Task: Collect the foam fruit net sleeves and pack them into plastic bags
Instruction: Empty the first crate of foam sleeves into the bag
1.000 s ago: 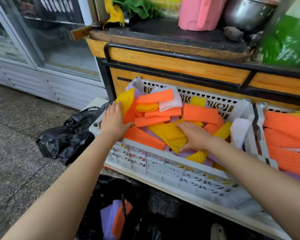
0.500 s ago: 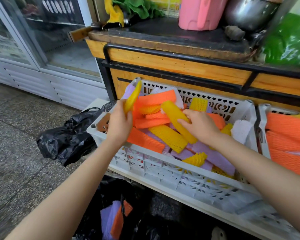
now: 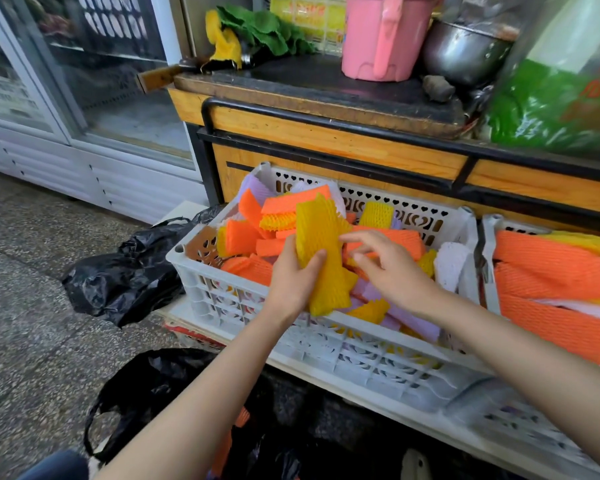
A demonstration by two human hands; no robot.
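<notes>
A: Where were the sleeves?

B: The left hand [image 3: 293,271] gripped a sheaf of yellow sleeves [image 3: 321,251] upright over the white crate [image 3: 326,329], thumb across the front. The right hand [image 3: 385,261] hovered just beside it, fingers loosely spread, pinching nothing.

A: How best to do the step?

B: Likely by squaring the sheaf's edges with the right hand, laying further sleeves flat against it and gripping lightly, since the foam crushes. The bundle should then go down whole into the black bag [image 3: 174,386] below.
</notes>
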